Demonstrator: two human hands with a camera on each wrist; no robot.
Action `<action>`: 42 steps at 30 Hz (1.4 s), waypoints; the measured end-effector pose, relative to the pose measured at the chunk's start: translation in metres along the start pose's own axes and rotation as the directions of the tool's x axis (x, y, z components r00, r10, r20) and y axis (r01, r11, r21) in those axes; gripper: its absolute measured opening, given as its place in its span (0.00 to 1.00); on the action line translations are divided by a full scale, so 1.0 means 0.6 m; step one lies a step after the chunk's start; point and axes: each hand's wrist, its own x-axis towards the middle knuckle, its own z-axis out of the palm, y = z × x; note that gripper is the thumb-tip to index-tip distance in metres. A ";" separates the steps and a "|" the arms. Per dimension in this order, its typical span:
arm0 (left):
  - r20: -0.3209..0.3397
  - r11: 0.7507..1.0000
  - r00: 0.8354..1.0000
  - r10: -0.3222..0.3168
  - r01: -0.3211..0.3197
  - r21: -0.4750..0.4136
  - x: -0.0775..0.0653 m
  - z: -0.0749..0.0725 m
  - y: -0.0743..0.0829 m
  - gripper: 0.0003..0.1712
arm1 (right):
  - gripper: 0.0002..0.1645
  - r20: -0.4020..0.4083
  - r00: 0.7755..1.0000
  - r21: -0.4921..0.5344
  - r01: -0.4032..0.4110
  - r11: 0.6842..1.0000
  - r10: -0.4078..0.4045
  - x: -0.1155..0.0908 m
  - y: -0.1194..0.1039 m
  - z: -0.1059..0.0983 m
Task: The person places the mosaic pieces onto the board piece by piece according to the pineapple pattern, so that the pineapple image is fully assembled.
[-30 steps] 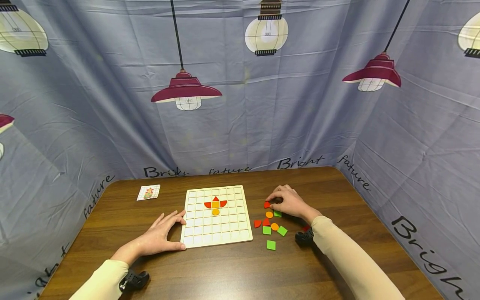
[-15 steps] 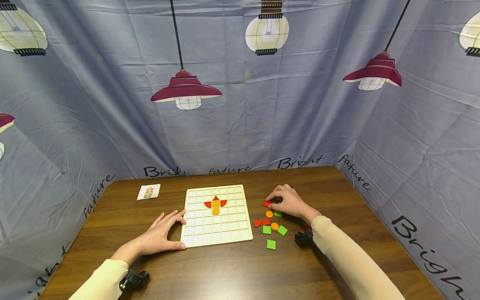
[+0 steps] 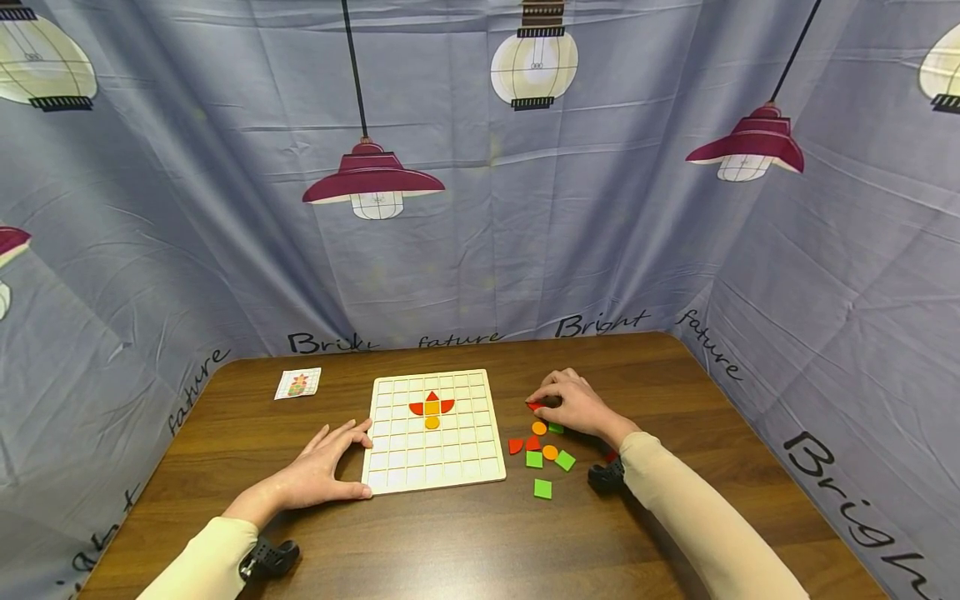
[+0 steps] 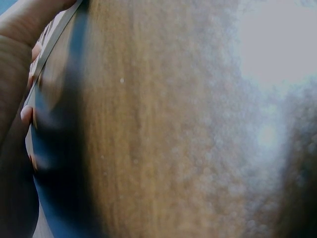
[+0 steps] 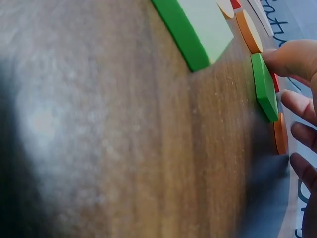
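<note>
My left hand (image 3: 318,473) rests at the left edge of a cream grid board (image 3: 450,467), thumb by the near corner and fingers farther up the side. On the board, red pieces surround a yellow-orange square (image 3: 431,408), with an orange disc (image 3: 432,423) below it. To the board's right, my right hand (image 3: 576,406) pinches a red tile (image 3: 533,406) between thumb and fingers, low over the table; its shape is partly hidden. In the right wrist view, a green square (image 5: 265,88) and an orange disc (image 5: 281,135) lie near those fingertips.
Loose pieces lie between board and right forearm: a red quarter circle (image 3: 515,447), a red triangle (image 3: 532,443), orange discs and several green squares (image 3: 543,489). A small pattern card (image 3: 297,383) lies at the back left. A printed curtain (image 3: 465,250) stands behind the wooden table.
The red tile has turned and tilted between my right fingers, and that hand has shifted slightly left. My left hand and the board keep their places.
</note>
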 end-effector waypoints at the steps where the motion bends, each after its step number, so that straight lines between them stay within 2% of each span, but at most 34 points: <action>1: -0.001 1.000 1.000 0.000 0.000 0.003 0.000 0.000 0.000 0.36 | 0.12 -0.008 1.000 -0.001 -0.001 1.000 0.001 0.000 -0.001 0.000; 6: -0.007 1.000 1.000 0.002 -0.002 0.008 0.001 0.000 0.000 0.36 | 0.12 -0.039 0.999 -0.011 -0.002 1.000 0.001 0.002 -0.002 0.002; 18: -0.002 1.000 1.000 0.001 -0.001 0.001 0.002 0.001 -0.004 0.36 | 0.13 -0.042 0.999 0.007 0.006 1.000 -0.006 -0.002 -0.001 -0.002; 27: 0.001 1.000 1.000 0.000 0.000 -0.003 0.002 0.001 -0.004 0.36 | 0.17 -0.001 1.000 0.041 -0.028 0.999 0.029 -0.007 0.005 -0.009; 33: -0.003 1.000 1.000 0.004 -0.004 -0.001 0.001 0.001 -0.005 0.36 | 0.15 0.005 1.000 0.047 -0.002 0.999 0.002 -0.010 0.011 -0.014; 42: -0.007 1.000 1.000 0.004 -0.004 0.009 0.000 0.002 -0.006 0.36 | 0.16 0.054 0.998 0.066 -0.037 0.997 0.033 -0.012 0.011 -0.020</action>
